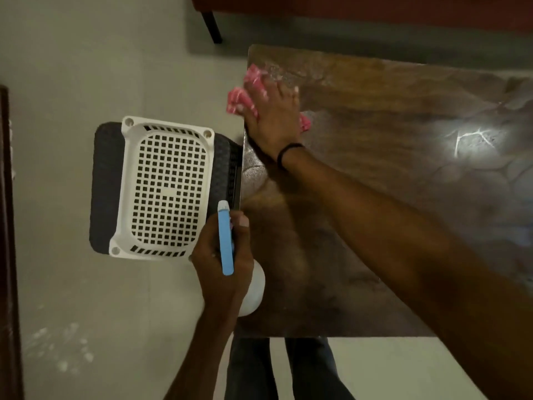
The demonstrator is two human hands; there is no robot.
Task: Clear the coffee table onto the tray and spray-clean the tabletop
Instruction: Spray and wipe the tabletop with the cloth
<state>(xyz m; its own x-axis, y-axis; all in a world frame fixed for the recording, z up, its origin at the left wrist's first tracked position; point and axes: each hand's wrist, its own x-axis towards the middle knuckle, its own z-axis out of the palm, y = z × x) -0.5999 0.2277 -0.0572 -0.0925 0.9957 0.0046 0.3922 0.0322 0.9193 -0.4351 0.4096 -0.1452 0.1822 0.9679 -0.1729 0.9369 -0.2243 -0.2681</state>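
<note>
A dark brown glossy coffee table (375, 197) fills the right of the head view. My right hand (274, 119) presses flat on a pink cloth (240, 99) at the table's far left corner; part of the cloth hangs over the edge. My left hand (223, 264) grips a white spray bottle (255, 290) with a blue trigger head (225, 241), held over the table's left edge near the front. A white perforated tray (164, 189) sits on a dark stool or stand (105, 186) just left of the table.
Pale floor (72, 284) lies left of and in front of the table. A dark furniture leg (212, 27) stands beyond the table's far edge, and a dark wooden edge (7, 226) runs down the far left. My legs (288, 370) show below the table's front edge.
</note>
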